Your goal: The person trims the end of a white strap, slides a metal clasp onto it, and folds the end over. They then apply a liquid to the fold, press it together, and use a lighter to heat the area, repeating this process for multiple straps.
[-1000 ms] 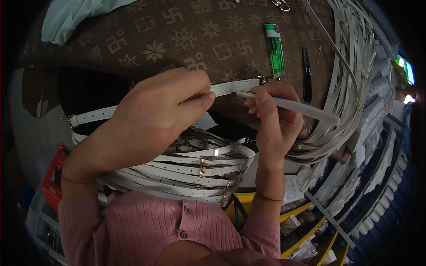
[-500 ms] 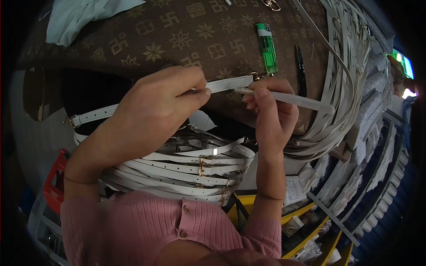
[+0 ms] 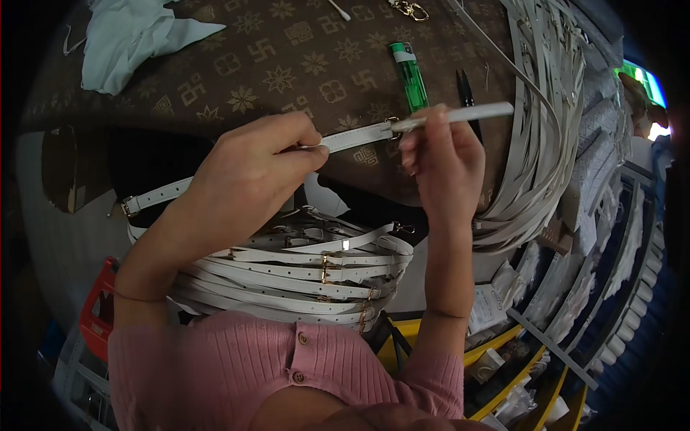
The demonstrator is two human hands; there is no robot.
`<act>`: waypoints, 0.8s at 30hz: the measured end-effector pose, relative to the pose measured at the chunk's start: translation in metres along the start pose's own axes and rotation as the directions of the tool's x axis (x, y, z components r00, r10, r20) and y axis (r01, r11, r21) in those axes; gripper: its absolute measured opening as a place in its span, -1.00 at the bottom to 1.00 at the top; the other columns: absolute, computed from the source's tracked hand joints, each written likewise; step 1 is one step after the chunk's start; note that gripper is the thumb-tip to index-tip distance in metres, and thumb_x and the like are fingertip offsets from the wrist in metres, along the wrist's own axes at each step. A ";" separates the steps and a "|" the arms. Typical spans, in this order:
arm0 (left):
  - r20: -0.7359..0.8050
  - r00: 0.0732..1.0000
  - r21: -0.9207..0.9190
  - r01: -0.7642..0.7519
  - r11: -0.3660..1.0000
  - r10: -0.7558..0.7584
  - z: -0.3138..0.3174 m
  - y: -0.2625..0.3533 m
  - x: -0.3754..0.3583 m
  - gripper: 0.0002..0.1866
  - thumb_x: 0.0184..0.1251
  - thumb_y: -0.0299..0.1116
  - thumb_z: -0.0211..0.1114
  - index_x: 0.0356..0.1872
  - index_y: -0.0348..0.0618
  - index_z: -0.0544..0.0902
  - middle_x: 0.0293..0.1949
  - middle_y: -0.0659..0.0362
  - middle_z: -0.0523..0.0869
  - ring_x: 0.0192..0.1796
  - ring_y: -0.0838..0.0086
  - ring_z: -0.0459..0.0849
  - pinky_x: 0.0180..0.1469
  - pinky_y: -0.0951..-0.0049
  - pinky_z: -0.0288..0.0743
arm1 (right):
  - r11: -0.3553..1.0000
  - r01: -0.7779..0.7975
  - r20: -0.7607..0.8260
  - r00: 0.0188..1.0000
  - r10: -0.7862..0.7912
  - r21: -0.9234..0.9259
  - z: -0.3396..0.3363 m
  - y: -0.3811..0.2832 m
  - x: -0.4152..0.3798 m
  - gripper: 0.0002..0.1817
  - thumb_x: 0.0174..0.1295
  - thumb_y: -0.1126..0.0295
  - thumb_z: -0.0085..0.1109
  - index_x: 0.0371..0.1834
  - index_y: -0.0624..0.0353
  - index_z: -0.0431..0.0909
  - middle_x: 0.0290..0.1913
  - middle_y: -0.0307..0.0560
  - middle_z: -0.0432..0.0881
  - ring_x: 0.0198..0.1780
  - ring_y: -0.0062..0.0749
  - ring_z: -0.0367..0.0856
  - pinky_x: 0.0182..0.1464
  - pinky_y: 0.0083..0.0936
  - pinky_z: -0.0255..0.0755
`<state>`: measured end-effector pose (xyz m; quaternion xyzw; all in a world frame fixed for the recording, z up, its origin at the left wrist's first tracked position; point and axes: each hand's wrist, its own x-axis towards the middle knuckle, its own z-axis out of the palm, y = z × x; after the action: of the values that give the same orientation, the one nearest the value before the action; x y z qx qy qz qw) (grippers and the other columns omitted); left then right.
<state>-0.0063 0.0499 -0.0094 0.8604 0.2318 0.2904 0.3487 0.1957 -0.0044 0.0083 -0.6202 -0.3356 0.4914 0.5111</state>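
Note:
My left hand (image 3: 251, 169) is closed, pinching a white stitched strap (image 3: 356, 136) between thumb and fingers. The strap runs past my left wrist to a gold buckle (image 3: 130, 206), and its other end has gold-coloured hardware (image 3: 393, 129). In my right hand (image 3: 451, 154), a slim white pen (image 3: 480, 113) is gripped like a writing tool. Its tip is at the strap's right end, beside the metal; whether it touches cannot be made out. Several white straps with gold buckles (image 3: 287, 274) lie bundled below my hands, near my lap.
A green lighter (image 3: 411, 75) and a black pointed tool (image 3: 466, 87) lie beyond my right hand on the patterned brown cloth (image 3: 316, 86). Farther off are a gold clasp (image 3: 411, 10), a cotton swab (image 3: 339, 10) and white fabric (image 3: 136, 47). More straps (image 3: 539, 158) hang at right.
The pen has moved up and its tip has shifted from the strap's lower edge to its metal end. My left hand still holds the strap. The view has shifted slightly.

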 end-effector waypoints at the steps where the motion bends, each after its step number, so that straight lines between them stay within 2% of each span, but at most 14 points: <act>1: -0.018 1.000 -0.022 0.016 1.000 -0.017 0.000 0.000 -0.001 -0.92 -0.04 -0.62 0.21 -0.46 -0.37 0.56 -0.43 0.12 0.48 -0.40 0.35 0.54 -0.41 0.47 0.44 | 0.991 -0.056 0.050 0.997 0.051 0.120 -0.009 -0.001 0.007 -0.62 0.35 0.21 -0.20 -0.19 0.39 0.44 -0.50 -0.12 0.53 -0.55 -0.66 0.42 -0.52 -0.76 0.28; 3: -0.009 0.998 -0.078 0.063 0.995 -0.064 -0.002 0.002 -0.001 -0.91 -0.05 -0.64 0.24 -0.45 -0.36 0.57 -0.41 0.12 0.52 -0.38 0.40 0.56 -0.39 0.52 0.44 | 0.971 -0.076 0.122 0.991 0.049 0.228 -0.008 -0.008 0.007 -0.52 0.36 0.17 -0.26 -0.05 0.47 0.37 -0.47 -0.09 0.55 -0.50 -0.64 0.46 -0.44 -0.75 0.32; 5: 0.002 0.994 -0.132 0.105 0.986 -0.106 -0.003 0.005 0.002 -0.90 -0.05 -0.65 0.27 -0.45 -0.35 0.59 -0.38 0.13 0.55 -0.36 0.44 0.57 -0.38 0.58 0.44 | 0.981 0.153 -0.098 0.981 -0.165 -0.117 0.009 -0.009 -0.005 -0.52 0.35 0.18 -0.21 0.06 0.46 0.31 -0.41 -0.08 0.57 -0.44 -0.61 0.50 -0.37 -0.71 0.35; 6: -0.004 0.991 -0.222 0.128 0.967 -0.132 -0.004 0.010 0.002 -0.90 -0.07 -0.65 0.28 -0.46 -0.35 0.59 -0.38 0.15 0.55 -0.37 0.46 0.56 -0.38 0.59 0.43 | 0.797 0.445 -0.009 0.871 -0.490 -0.409 0.011 0.003 -0.010 -0.62 0.27 0.30 -0.04 0.04 0.36 0.37 -0.36 -0.08 0.58 -0.39 -0.48 0.53 -0.32 -0.66 0.37; 7: -0.002 0.988 -0.311 0.147 0.939 -0.155 -0.006 0.014 0.004 -0.91 -0.08 -0.65 0.29 -0.48 -0.35 0.58 -0.38 0.16 0.54 -0.38 0.47 0.56 -0.39 0.59 0.42 | 0.444 0.670 0.255 0.681 -0.686 -0.595 0.012 0.000 -0.011 -0.65 0.18 0.37 0.04 0.01 0.31 0.41 -0.39 -0.07 0.57 -0.42 -0.42 0.52 -0.34 -0.62 0.36; 8: 0.006 0.992 -0.303 0.124 0.945 -0.129 -0.008 0.017 0.004 -0.91 -0.08 -0.65 0.29 -0.48 -0.35 0.58 -0.38 0.16 0.54 -0.38 0.47 0.56 -0.39 0.59 0.42 | -0.001 0.771 0.544 0.448 -0.710 -0.636 0.013 -0.003 -0.013 -0.66 0.10 0.45 0.12 -0.03 0.25 0.44 -0.41 -0.07 0.55 -0.44 -0.35 0.51 -0.36 -0.59 0.36; 9: 0.049 0.996 -0.339 0.090 0.937 -0.078 -0.011 0.019 0.003 -0.85 -0.11 -0.64 0.31 -0.44 -0.33 0.58 -0.38 0.17 0.55 -0.39 0.48 0.55 -0.38 0.59 0.41 | 0.142 0.789 0.520 0.516 -0.681 -0.598 0.024 -0.004 -0.027 -0.75 -0.04 0.51 0.19 -0.22 0.22 0.51 -0.47 -0.05 0.49 -0.48 -0.28 0.46 -0.43 -0.52 0.33; 10: 0.094 0.995 -0.375 0.063 0.925 -0.030 -0.013 0.024 0.002 -0.80 -0.14 -0.63 0.34 -0.40 -0.31 0.58 -0.38 0.18 0.55 -0.39 0.49 0.54 -0.38 0.59 0.40 | 0.139 0.778 0.501 0.518 -0.693 -0.612 0.020 -0.005 -0.037 -0.75 -0.04 0.51 0.19 -0.22 0.22 0.51 -0.47 -0.05 0.49 -0.48 -0.28 0.46 -0.43 -0.52 0.33; 12: 0.242 0.966 -0.334 0.173 0.927 -0.093 -0.023 0.043 -0.001 -0.73 -0.15 -0.60 0.35 -0.33 -0.28 0.56 -0.37 0.18 0.55 -0.39 0.49 0.54 -0.38 0.58 0.40 | 0.518 0.682 0.429 0.730 -0.532 -0.517 0.009 -0.006 -0.057 -0.89 -0.01 0.53 0.16 -0.38 0.23 0.51 -0.55 -0.06 0.43 -0.54 -0.31 0.41 -0.49 -0.51 0.28; 15: 0.457 0.867 -0.250 0.340 0.907 -0.199 -0.033 0.044 -0.025 -0.58 -0.14 -0.55 0.36 -0.14 -0.24 0.49 -0.33 0.16 0.57 -0.42 0.48 0.52 -0.37 0.55 0.39 | 0.862 0.298 -0.031 0.940 -0.340 -0.410 -0.038 -0.012 -0.105 -0.92 0.09 0.52 0.11 -0.51 0.27 0.48 -0.62 -0.26 0.41 -0.56 -0.66 0.37 -0.54 -0.68 0.18; 17: 0.642 0.761 -0.192 0.272 0.943 -0.088 -0.050 0.034 -0.046 -0.59 -0.06 -0.55 0.30 -0.09 -0.24 0.48 -0.29 0.13 0.58 -0.38 0.45 0.54 -0.36 0.51 0.41 | 0.928 0.329 -0.334 0.867 -0.370 -0.173 -0.092 -0.005 -0.136 -0.80 0.16 0.48 -0.01 -0.62 0.21 0.40 -0.63 -0.28 0.35 -0.60 -0.74 0.23 -0.56 -0.73 0.04; 20: 0.678 0.721 -0.221 0.381 0.898 -0.139 -0.091 0.036 -0.085 -0.73 0.02 -0.53 0.24 -0.18 -0.28 0.55 -0.40 0.10 0.60 -0.42 0.43 0.58 -0.38 0.48 0.43 | 0.943 0.280 -0.445 0.878 -0.176 0.179 -0.182 0.024 -0.217 -0.72 0.17 0.49 -0.03 -0.71 0.17 0.26 -0.68 -0.34 0.23 -0.66 -0.72 0.07 -0.59 -0.67 -0.04; 23: 0.701 0.664 -0.134 0.481 0.866 -0.261 -0.113 0.057 -0.127 -0.84 0.04 -0.49 0.25 -0.31 -0.28 0.61 -0.51 0.12 0.59 -0.49 0.46 0.56 -0.44 0.48 0.41 | 0.995 0.099 -0.432 0.898 -0.080 0.021 -0.208 0.053 -0.288 -0.78 0.12 0.50 0.08 -0.66 0.23 0.37 -0.64 -0.27 0.34 -0.63 -0.67 0.22 -0.55 -0.71 0.07; 24: 0.682 0.636 -0.099 0.570 0.816 -0.361 -0.115 0.066 -0.139 -0.88 0.03 -0.49 0.26 -0.38 -0.27 0.64 -0.54 0.13 0.58 -0.52 0.50 0.55 -0.47 0.49 0.39 | 0.961 -0.163 -0.360 0.930 0.075 -0.222 -0.196 0.055 -0.297 -0.85 0.08 0.50 0.14 -0.60 0.26 0.44 -0.59 -0.22 0.42 -0.59 -0.63 0.31 -0.51 -0.71 0.16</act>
<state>-0.1699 -0.0232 0.0600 0.7504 0.2689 -0.0866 0.5976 0.2912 -0.3506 0.0329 -0.7757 -0.2603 0.3583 0.4497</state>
